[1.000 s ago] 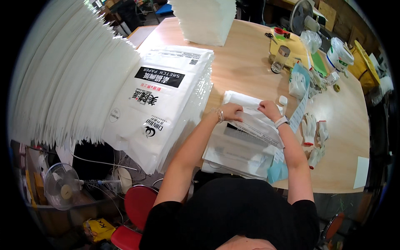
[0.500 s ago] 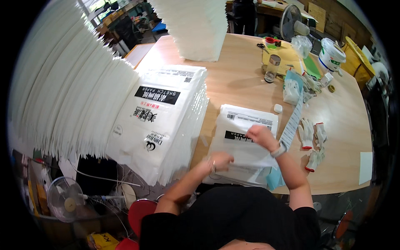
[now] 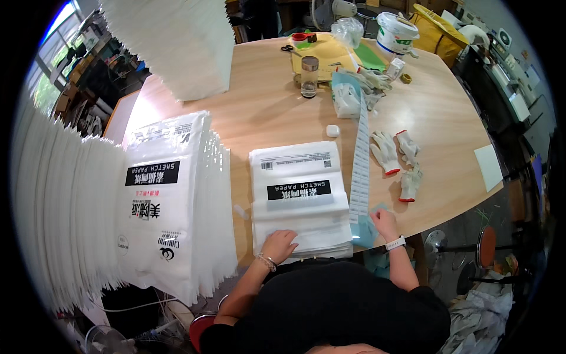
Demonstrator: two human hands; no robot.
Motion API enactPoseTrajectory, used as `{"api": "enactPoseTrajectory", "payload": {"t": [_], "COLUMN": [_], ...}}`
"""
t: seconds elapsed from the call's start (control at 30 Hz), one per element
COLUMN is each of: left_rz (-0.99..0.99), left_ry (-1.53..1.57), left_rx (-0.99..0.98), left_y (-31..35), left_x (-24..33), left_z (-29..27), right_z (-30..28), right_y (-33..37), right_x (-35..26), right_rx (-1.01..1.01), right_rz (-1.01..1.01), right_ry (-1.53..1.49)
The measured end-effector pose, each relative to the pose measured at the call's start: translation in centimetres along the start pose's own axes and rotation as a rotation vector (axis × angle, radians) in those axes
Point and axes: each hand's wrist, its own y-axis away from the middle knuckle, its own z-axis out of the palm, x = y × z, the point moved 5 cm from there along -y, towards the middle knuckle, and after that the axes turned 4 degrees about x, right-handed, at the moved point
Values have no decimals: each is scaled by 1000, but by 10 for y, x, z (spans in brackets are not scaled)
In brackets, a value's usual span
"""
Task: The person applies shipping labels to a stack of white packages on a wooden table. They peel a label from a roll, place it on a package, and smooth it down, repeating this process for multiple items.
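Note:
A stack of white printed plastic bags (image 3: 300,218) lies flat at the table's front edge, in front of me. My left hand (image 3: 279,245) rests on its lower left part, palm down with fingers extended. Just right of the stack runs a long strip of white labels (image 3: 359,171) with light blue backing, its near end folded at the table edge. My right hand (image 3: 384,224) is at that near end, fingers closed in a pinch on the pale blue edge of the strip. Exactly what sits between the fingertips is partly hidden.
At left stands a tall pile of white bags (image 3: 159,206), with another white stack (image 3: 177,47) behind. White gloves (image 3: 386,152) lie right of the strip. Farther back are a glass jar (image 3: 309,76), scissors (image 3: 287,48), a white bucket (image 3: 397,33) and a small white case (image 3: 333,131).
My right hand has moved from above the bag stack to the strip's near end at right. My left hand has settled onto the stack. The view has shifted right.

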Motion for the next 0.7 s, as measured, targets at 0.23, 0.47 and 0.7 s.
{"api": "enactPoseTrajectory", "payload": {"t": [0.23,0.47,0.7], "left_rz": [-181,-777,-642], "left_ry": [946,1717,1675], "left_rx": [-237,-513,-442], "left_y": [-83,-140,-166], "left_x": [49,101,109], "left_z": [45,92,94], "right_z": [50,-37,-76], "right_y": [18,32,24], "right_x": [40,-2,-67], "right_rx": [-61,73,360], "right_rz": [145,40,-391], "right_ry": [-837,-1068,-142]}}
